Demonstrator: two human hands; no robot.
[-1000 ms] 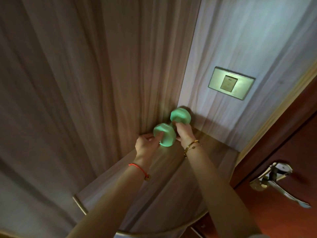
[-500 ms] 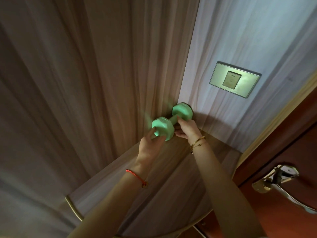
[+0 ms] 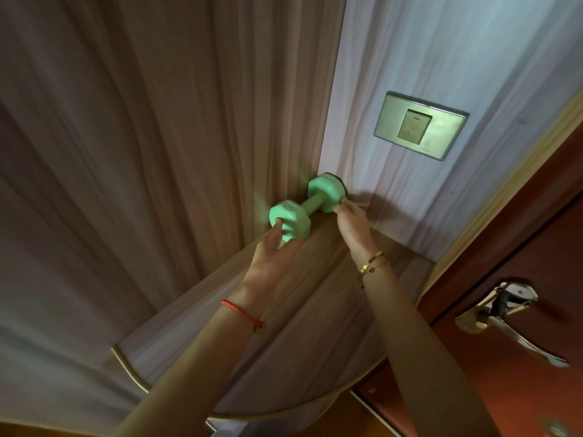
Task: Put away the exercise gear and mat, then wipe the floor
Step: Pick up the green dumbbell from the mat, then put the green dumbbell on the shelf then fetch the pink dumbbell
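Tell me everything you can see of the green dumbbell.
The dumbbell is small and mint green, with a matte coating that looks like vinyl. Two faceted heads join a short, thinner bar; the near head bears raised marks, unreadable. It lies roughly level at the back of the wooden shelf, its far head in the wall corner. The left hand cups the near head; the right hand touches the far head.

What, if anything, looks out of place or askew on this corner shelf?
Nothing is spilled or damaged. The green dumbbell lies slantwise on the shelf, far head in the corner; the left hand cups its near head, the right hand touches the far one.
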